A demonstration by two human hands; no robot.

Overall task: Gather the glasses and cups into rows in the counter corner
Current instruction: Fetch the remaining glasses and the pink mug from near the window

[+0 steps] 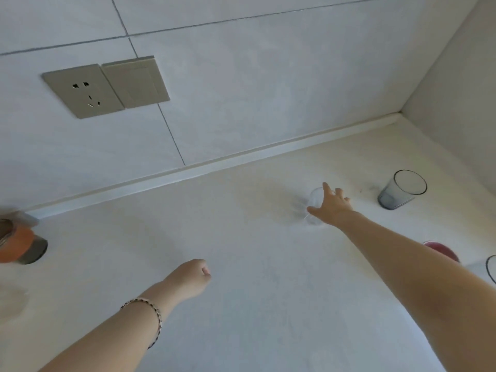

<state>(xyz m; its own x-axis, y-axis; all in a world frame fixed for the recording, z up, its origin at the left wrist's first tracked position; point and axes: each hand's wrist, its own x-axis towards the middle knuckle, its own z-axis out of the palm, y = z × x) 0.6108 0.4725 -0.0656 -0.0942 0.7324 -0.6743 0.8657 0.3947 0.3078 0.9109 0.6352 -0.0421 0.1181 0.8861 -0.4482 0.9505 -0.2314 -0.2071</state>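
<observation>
Mostly bare pale counter (241,264); right hand (332,205) spread around clear glass (314,204); left hand (192,277) fisted.

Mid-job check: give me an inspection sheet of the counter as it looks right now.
Surface: pale counter, mostly bare.
Job's things: clear glass under the right hand; grey glass upright nearer the corner; red cup and another rim partly visible at right edge.
Clutter: orange-banded container at left edge.
Hands: right hand spread at the clear glass, grip unclear; left hand fisted, empty.
Cables: nothing seen.
Surroundings: tiled wall, socket, switch.
</observation>
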